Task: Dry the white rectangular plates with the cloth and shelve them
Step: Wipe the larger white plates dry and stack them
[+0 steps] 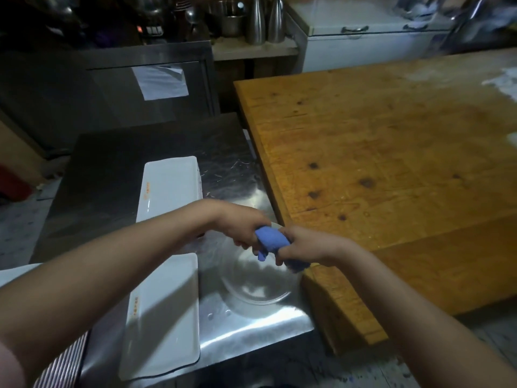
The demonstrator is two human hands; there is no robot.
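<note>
Grip: left hand (246,231) and right hand (303,247) both clench the blue cloth (272,240), frame centre (wringing, probably).
Plates: far plates (170,186) centre-left, near plate (165,317) lower left, on counter (246,334).
Progress: drying and shelving judged not yet done.

Dim, glare on steel counter (251,329), blurred top-right, wide-angle edge distortion

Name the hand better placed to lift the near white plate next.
Likely the left hand: its forearm crosses the near white plate, while the right hand is by the wooden table. Both hold the blue cloth.
</note>
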